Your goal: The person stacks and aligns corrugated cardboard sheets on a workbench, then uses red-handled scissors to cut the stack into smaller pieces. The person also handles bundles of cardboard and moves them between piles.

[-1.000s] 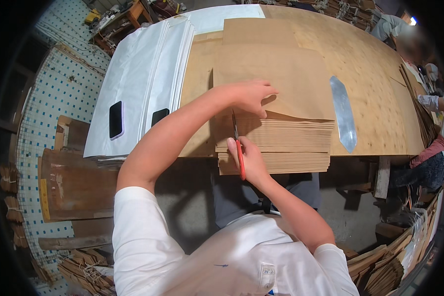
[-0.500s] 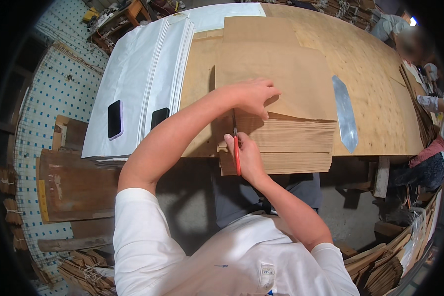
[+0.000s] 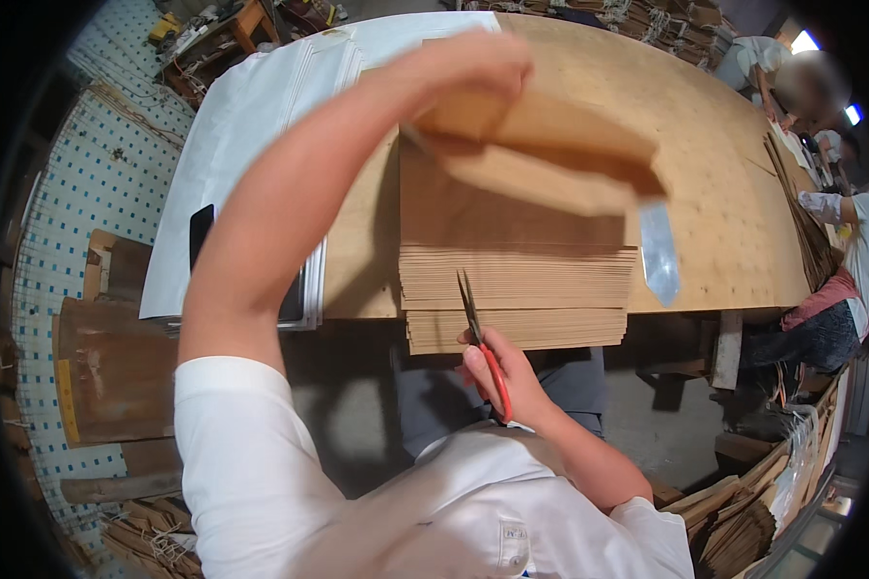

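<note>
My left hand (image 3: pixel 497 66), smeared by motion and curled, is raised over the far part of the table with a brown paper bag (image 3: pixel 570 135). The bag is lifted and bowed, its near edge hanging above a neat stack of brown paper bags (image 3: pixel 521 275). The stack's near edges step out in layers over the table's front edge. Low in front of the stack, close to my body, my right hand (image 3: pixel 512 372) is closed round scissors (image 3: pixel 492 365) with red handles. Their dark blades point away from me, over the stack's near edges, and look nearly together.
Left of the stack lie white sheets (image 3: pixel 246 125) with a dark phone (image 3: pixel 202 232) on them, partly behind my left arm. A pointed metal plate (image 3: pixel 658 256) rests on the wooden table (image 3: pixel 734 212) at right. Other people (image 3: pixel 864 241) are at the right edge.
My left hand has swung up and away from me, lifting the top bag off the stack. My right hand has drawn back toward my body with the scissors, away from the paper edges.
</note>
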Demonstrator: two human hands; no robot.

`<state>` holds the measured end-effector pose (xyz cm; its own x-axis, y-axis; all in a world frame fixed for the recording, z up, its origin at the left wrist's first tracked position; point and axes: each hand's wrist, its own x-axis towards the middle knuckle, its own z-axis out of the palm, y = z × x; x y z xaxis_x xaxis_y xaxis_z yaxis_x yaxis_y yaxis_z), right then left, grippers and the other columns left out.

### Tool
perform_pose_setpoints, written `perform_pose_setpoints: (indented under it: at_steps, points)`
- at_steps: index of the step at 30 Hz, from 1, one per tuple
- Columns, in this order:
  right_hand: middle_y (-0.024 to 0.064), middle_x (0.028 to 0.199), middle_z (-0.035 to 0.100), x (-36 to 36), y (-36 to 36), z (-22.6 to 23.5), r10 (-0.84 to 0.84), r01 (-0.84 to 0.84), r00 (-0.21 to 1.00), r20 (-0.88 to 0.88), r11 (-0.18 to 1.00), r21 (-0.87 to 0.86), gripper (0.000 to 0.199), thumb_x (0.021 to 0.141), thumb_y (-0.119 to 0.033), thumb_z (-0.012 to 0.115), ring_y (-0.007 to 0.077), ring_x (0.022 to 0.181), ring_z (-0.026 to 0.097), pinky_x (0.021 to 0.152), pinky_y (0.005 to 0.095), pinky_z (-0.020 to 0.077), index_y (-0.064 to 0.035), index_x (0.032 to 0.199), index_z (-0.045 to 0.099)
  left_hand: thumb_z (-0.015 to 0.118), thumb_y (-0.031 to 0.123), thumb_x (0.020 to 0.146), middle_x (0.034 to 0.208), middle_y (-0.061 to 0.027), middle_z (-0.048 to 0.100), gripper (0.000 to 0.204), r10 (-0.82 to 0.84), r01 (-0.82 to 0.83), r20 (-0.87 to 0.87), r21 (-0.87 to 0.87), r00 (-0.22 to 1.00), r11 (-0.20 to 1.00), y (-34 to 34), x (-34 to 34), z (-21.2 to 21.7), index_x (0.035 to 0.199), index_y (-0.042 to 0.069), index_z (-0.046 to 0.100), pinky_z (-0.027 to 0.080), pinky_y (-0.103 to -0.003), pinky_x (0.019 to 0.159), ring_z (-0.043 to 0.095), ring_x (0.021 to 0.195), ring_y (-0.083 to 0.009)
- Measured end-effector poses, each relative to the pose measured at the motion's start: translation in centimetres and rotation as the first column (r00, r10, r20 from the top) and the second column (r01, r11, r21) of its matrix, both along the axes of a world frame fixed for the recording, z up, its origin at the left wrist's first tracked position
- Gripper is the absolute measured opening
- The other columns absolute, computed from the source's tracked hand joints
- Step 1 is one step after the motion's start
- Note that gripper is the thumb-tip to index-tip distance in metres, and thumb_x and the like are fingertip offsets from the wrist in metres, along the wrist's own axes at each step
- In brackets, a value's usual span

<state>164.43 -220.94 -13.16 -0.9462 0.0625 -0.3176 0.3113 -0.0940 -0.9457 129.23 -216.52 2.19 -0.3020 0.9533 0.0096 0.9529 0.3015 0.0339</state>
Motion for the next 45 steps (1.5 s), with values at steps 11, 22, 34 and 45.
perform_pose_setpoints:
  at_steps: [11,22,34,45]
  points:
    - [0.0063,0.081,0.060,-1.5,7.8,-0.7,-0.246,0.244,0.965,0.093,0.702,-0.669,0.051,0.107,-0.051,0.046,0.0186,0.076,0.063,0.091,0.0436,0.0569,-0.0025,0.118,0.053,0.060,0.018,0.090,0.098,-0.0168,0.070,0.016,-0.144,0.078,0.134,0.405,0.981,0.911,-1.6,3.7,-6.3,0.097,0.008,0.072,0.055,-0.048,0.081,0.067,0.092,-0.0380]
    - [0.0056,0.076,0.061,-4.3,9.5,-0.5,-0.221,0.243,0.966,0.132,0.615,-0.750,0.051,0.108,-0.053,0.040,0.0192,0.070,0.062,0.091,0.0481,0.0579,-0.0060,0.108,0.058,0.080,0.033,0.083,0.143,-0.0162,0.056,0.059,-0.019,-0.044,0.260,0.234,0.965,0.971,-7.8,10.9,-14.0,0.130,0.002,0.063,0.045,-0.042,0.111,0.051,0.134,-0.0343]
    - [0.0065,0.075,0.059,-4.1,9.9,-1.3,-0.209,0.258,0.965,0.160,0.624,-0.738,0.051,0.107,-0.054,0.042,0.0193,0.068,0.060,0.089,0.0478,0.0588,-0.0056,0.109,0.059,0.082,0.033,0.079,0.145,-0.0160,0.054,0.065,0.004,-0.059,0.250,0.212,0.968,0.975,-8.0,11.6,-14.2,0.132,0.002,0.060,0.045,-0.042,0.111,0.049,0.136,-0.0336]
    - [0.0083,0.074,0.058,-3.9,9.6,-2.3,-0.214,0.257,0.964,0.159,0.593,-0.763,0.056,0.105,-0.056,0.047,0.0198,0.066,0.060,0.086,0.0484,0.0598,-0.0013,0.113,0.053,0.083,0.032,0.078,0.144,-0.0170,0.055,0.066,-0.001,-0.056,0.237,0.235,0.971,0.970,-8.1,11.8,-14.9,0.131,0.001,0.060,0.044,-0.043,0.111,0.050,0.136,-0.0341]
